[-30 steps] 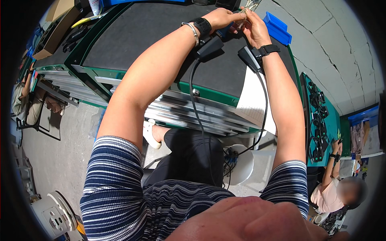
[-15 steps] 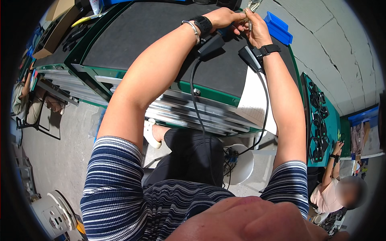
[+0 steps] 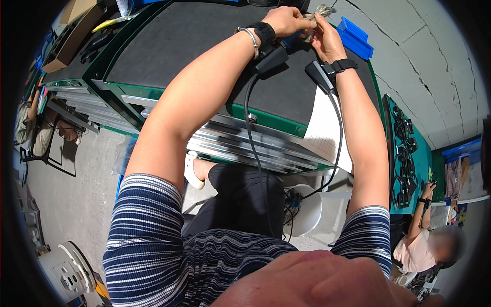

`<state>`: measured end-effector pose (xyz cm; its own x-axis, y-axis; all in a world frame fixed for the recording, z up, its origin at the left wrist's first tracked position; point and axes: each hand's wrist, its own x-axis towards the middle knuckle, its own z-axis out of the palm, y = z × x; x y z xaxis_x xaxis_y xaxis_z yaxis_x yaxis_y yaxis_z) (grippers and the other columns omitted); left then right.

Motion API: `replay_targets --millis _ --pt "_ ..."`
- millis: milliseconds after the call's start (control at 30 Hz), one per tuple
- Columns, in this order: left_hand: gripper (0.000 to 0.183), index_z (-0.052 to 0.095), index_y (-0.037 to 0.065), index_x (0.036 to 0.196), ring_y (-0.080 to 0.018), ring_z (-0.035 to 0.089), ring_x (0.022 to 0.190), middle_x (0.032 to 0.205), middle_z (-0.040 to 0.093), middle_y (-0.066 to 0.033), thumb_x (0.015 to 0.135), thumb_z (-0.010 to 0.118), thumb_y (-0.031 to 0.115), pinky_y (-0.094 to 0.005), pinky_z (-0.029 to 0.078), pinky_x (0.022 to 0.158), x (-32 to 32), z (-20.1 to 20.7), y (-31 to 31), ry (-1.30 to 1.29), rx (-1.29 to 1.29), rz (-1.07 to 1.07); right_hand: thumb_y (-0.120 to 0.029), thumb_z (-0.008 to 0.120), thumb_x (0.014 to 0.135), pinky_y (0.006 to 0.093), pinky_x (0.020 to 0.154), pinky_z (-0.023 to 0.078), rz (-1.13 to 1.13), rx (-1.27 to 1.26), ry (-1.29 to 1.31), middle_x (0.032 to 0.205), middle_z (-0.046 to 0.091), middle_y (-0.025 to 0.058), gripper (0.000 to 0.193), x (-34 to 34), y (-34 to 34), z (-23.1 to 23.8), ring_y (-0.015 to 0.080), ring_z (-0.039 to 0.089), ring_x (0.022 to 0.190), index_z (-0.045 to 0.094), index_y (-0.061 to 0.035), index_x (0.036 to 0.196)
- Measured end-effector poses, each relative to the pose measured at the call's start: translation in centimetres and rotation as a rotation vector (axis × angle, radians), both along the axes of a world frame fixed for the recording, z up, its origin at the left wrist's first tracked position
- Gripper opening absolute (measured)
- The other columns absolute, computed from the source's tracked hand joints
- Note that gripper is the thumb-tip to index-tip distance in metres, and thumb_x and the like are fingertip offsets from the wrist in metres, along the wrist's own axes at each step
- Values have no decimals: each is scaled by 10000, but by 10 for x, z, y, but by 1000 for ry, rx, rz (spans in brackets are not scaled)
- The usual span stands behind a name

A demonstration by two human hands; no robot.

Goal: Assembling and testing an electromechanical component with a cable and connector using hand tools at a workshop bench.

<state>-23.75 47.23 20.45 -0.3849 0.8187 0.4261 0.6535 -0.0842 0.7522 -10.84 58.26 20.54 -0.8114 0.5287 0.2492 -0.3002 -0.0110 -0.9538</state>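
At the far edge of the dark worktop, my left hand (image 3: 284, 21) and my right hand (image 3: 328, 42) meet at a small bundle of shiny, silvery-beige pieces (image 3: 323, 10). It looks like clear plastic with thin parts in it; the exact kind is too small to make out. The right hand's thumb and fingers close round the bundle from the near side. From the left, the other thumb and fingers pinch at its lower part. Fingers cover much of it. Each wrist wears a black strap with a cabled black box.
A blue plastic bin (image 3: 354, 38) stands right of my hands. Lined paper (image 3: 327, 128) hangs over the worktop's front edge (image 3: 281, 125). Black cables (image 3: 249, 120) run down toward a white bucket (image 3: 307, 217). A cardboard box (image 3: 69, 43) is at left. Another person (image 3: 417, 248) works at right.
The bundle has turned, its upper end now leaning right. The left hand has shifted slightly right, its thumb closer against the bundle; the right hand stays nearly in place.
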Motion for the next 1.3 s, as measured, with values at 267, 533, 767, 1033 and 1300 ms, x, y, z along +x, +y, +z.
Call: replay_targets --millis 267,533,767,1033,1300 --pt "566 651 36 980 -158 639 878 955 678 -103 808 637 576 -281 474 792 7 3 -7 81 62 44 -300 604 924 257 717 471 -81 -24 49 895 638 36 288 -1 0 -2 122 602 825 633 -44 1053" --pt "418 650 32 979 -86 497 662 717 560 6 949 499 420 -239 410 646 10 2 -10 -339 -92 -146 -240 588 937 257 785 482 -81 -17 98 969 635 29 275 -1 2 -2 131 607 874 614 -27 1109" --pt "331 650 35 924 -93 488 646 712 557 4 917 592 361 -215 411 654 5 -2 -7 -223 -40 -77 -281 602 927 273 766 462 -41 -55 29 948 636 -7 266 -1 5 -5 98 587 867 626 -99 1120" --pt "321 648 38 949 -109 577 735 791 622 -39 839 712 333 -249 462 702 -4 -7 -2 -63 67 -69 -306 625 906 207 560 367 -6 112 -105 831 617 -25 233 1 2 -5 60 530 683 631 -106 1027" --pt "321 652 33 949 -95 560 715 781 619 -35 851 696 336 -239 456 709 1 -7 0 -80 -22 -28 -191 583 917 195 569 401 0 14 23 889 638 53 235 -6 2 -9 95 577 717 562 -47 1101"
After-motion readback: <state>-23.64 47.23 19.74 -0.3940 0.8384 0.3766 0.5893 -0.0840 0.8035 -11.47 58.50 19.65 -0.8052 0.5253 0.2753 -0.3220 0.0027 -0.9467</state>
